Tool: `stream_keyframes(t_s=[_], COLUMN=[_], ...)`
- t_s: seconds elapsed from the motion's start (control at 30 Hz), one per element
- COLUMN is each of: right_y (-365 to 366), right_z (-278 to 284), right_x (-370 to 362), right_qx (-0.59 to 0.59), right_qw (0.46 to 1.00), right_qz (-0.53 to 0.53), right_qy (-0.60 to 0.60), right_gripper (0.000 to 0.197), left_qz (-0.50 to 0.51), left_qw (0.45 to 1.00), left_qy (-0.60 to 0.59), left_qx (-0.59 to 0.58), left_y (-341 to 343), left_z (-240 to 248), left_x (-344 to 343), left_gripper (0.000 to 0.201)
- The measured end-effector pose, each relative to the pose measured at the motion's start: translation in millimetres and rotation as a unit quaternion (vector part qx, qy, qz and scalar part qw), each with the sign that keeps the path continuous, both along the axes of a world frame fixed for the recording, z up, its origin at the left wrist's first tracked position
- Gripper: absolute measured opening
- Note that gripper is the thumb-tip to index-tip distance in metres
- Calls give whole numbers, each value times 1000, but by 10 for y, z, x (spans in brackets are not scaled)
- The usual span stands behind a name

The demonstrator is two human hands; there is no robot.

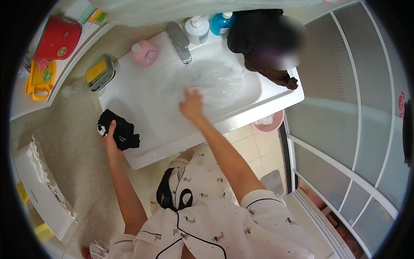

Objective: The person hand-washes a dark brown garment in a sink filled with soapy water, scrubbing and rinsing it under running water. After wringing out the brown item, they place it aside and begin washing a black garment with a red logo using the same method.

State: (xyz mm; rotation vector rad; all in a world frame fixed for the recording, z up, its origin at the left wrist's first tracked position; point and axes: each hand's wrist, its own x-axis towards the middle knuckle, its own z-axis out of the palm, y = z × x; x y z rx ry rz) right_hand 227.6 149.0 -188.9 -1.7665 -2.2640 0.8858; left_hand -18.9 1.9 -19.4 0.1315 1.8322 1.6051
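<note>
At the left corner of the white sink (142,149), my left hand (110,139) holds a bunched black cloth (117,128), its thumb pressed over it. The cloth has small white prints and a white patch on its left side; its exact kind is hard to tell. My right hand (191,103) reaches over the basin with its fingers spread and nothing in them. Behind that hand, stirred, bubbly water (220,80) lies in the basin, below the grey faucet (179,43).
Dark clothes (258,39) pile on the sink's right rear corner. Along the back stand a pink bottle (144,52), a white pump bottle (197,30) and a blue one (222,24). A soap box (100,72) sits left; a pink bin (269,122) stands below, near sliding glass doors (327,77).
</note>
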Motion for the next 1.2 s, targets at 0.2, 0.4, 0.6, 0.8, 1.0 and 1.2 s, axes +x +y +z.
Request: stream_keyframes(t_s=[0.2,0.4,0.6,0.8,1.0,1.2], right_y=[-294,-457,-367,-389,440,1313], right_z=[699,628,957,906,1042,1461], right_x=[-76,4,-110,422,1369,2167], right_qx=[-28,-169,-258,58,158,266], right_qw=[996,957,942,987,962,957], right_qz=[-28,230,153,133,-82,-70], right_qy=[78,-58,152,75,209,-87], right_gripper=[40,31,34,34,36,59], left_qz=[-1,-139,-237,-207,-295,-389], left_qw=[996,932,706,705,758,803], left_qy=[81,316,608,629,577,445], left_qx=[-34,-111,-276,-255,-80,82], left_y=[55,315,413,395,584,1289], left_z=[164,-99,-259,-312,-336,5], left_x=[-25,-414,-720,-499,344,1717], left_gripper=[52,69,72,55,34,25])
